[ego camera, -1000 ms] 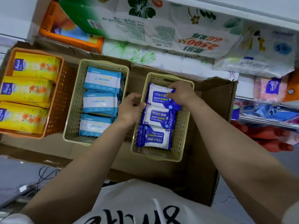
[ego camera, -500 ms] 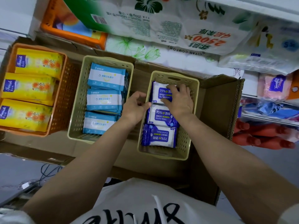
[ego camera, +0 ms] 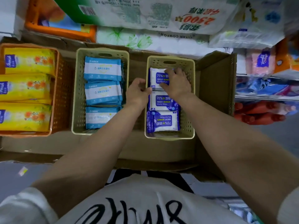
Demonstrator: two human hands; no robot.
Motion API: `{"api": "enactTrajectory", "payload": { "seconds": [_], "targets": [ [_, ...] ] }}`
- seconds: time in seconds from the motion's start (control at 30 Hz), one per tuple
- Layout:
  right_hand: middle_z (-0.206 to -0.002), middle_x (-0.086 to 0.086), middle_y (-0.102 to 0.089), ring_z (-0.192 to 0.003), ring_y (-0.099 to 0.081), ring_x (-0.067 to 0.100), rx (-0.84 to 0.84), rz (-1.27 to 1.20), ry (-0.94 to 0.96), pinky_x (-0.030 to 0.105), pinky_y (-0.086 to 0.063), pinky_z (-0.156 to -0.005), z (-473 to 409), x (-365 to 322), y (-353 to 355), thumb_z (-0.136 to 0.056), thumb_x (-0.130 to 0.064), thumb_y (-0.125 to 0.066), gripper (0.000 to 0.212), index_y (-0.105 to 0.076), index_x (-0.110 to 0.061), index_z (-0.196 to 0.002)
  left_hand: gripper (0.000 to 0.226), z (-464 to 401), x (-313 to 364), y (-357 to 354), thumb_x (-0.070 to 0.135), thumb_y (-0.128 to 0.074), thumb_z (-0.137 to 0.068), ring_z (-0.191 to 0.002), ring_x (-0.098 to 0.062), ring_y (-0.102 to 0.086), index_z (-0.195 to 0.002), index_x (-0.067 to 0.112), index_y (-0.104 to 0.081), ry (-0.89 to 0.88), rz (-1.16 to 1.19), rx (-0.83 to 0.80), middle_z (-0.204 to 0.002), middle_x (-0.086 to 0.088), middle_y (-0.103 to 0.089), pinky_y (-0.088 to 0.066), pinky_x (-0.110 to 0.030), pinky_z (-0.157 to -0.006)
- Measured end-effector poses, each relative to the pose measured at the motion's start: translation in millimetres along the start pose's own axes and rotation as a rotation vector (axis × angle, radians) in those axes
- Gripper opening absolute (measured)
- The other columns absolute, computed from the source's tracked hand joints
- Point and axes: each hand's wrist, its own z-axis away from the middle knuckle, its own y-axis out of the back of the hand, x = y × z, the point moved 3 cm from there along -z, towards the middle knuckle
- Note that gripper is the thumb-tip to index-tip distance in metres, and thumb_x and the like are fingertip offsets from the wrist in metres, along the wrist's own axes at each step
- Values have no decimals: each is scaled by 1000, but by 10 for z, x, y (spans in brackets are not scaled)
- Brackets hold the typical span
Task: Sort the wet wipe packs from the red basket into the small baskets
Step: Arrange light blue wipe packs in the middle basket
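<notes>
Cardboard tray [ego camera: 215, 88]; pack [ego camera: 157, 78] reads "75% Alcohol Wipes".

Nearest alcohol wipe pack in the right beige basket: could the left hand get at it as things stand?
Probably yes. That pack lies face-up and uncovered, and the left hand sits at the basket's rim beside it, nothing between.

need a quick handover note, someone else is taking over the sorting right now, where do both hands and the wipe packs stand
Right hand: fingers flat on the far alcohol wipe pack in the right beige basket, pressing it into place.
Left hand: at that basket's left rim, fingertips pinching the same pack's near left corner.
Done: three purple alcohol packs lie in a row in the right basket; three light blue packs fill the middle beige basket; yellow packs sit in the orange basket.
Left: seat this pack. The red basket is out of view, so what remains cannot be told.
</notes>
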Motion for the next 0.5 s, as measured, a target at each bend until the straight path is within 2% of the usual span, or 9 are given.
{"api": "enactTrajectory", "payload": {
  "seconds": [0.07,0.13,0.2,0.3,0.43,0.5],
  "targets": [
    [-147,12,-40,-137,-38,31,-3,-13,25,45,-40,-105,85,-18,112,-92,-40,-62,58,-43,-20,-143,35,28,43,38,28,-67,-91,-92,-6,-57,-123,24,-55,0,-57,-21,-113,8,-62,-48,-16,-68],
    [-142,14,-45,-131,-43,32,-33,28,81,42,-40,-103,192,-61,280,-94,-40,-61,52,-49,-16,-138,44,100,130,111,29,-67,-91,-104,-16,-58,-131,18,-52,12,-131,-79,-125,-2,-61,-54,-33,-86],
    [-138,16,-49,-127,-47,33,-87,96,147,40,-42,-100,328,-130,497,-94,-39,-61,48,-54,-14,-134,47,243,268,260,31,-67,-91,-113,-23,-58,-132,15,-52,-3,-167,-115,-129,-8,-59,-53,-43,-94],
    [-135,15,-55,-124,-51,33,-101,173,248,39,-45,-100,620,-256,860,-93,-38,-62,47,-56,-14,-133,45,579,485,602,33,-67,-90,-115,-26,-59,-128,12,-57,-119,-265,-54,-127,-9,-61,-50,-42,-97],
    [-127,15,-57,-120,-51,32,56,178,416,42,-46,-96,1170,-454,1217,-92,-32,-62,43,-58,-11,-129,40,1262,521,1147,33,-66,-91,-117,-24,-56,-126,14,-58,-275,-425,119,-127,-7,-60,-45,-34,-96],
    [-133,12,-54,-125,-47,30,138,134,488,42,-45,-97,1489,-561,1302,-93,-32,-61,44,-55,-13,-132,40,1643,425,1412,32,-64,-92,-121,-26,-51,-127,14,-57,-357,-524,217,-129,-9,-56,-40,-35,-98]
  ]
}}
